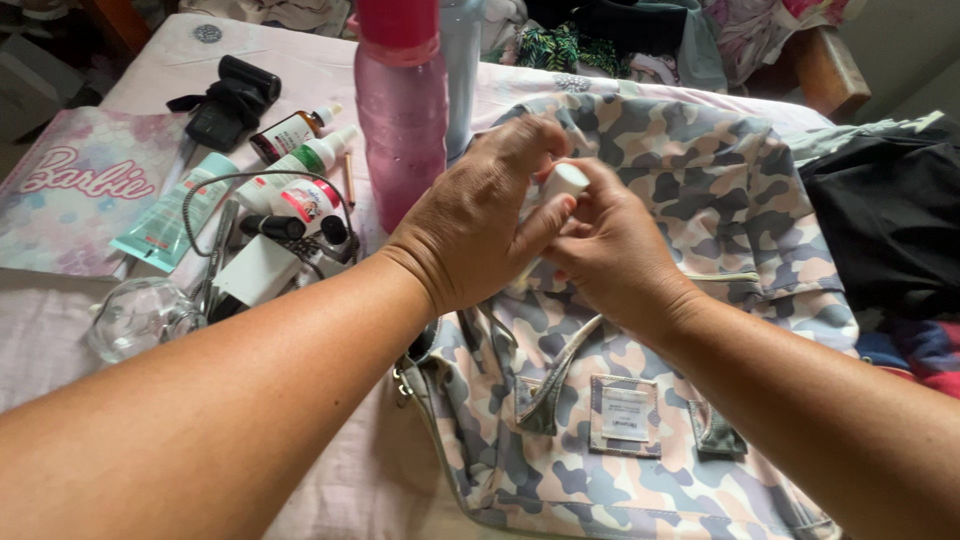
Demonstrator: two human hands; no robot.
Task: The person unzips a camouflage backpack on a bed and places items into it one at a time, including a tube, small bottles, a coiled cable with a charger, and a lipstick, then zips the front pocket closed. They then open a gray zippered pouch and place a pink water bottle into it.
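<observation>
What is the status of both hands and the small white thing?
Left hand and right hand both grip white tube. Over camouflage backpack. Pink bottle close behind.

place: home bedroom | surface: bed with pale pink sheet (330, 70) | signs: heaped clothes (600, 40), toiletry bottles (300, 160), camouflage backpack (680, 300), pink water bottle (400, 110), wooden bed frame (825, 65)

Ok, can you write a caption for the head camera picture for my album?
Two hands, left hand and right hand, hold a small white bottle above a camo bag, toiletries nearby.
</observation>
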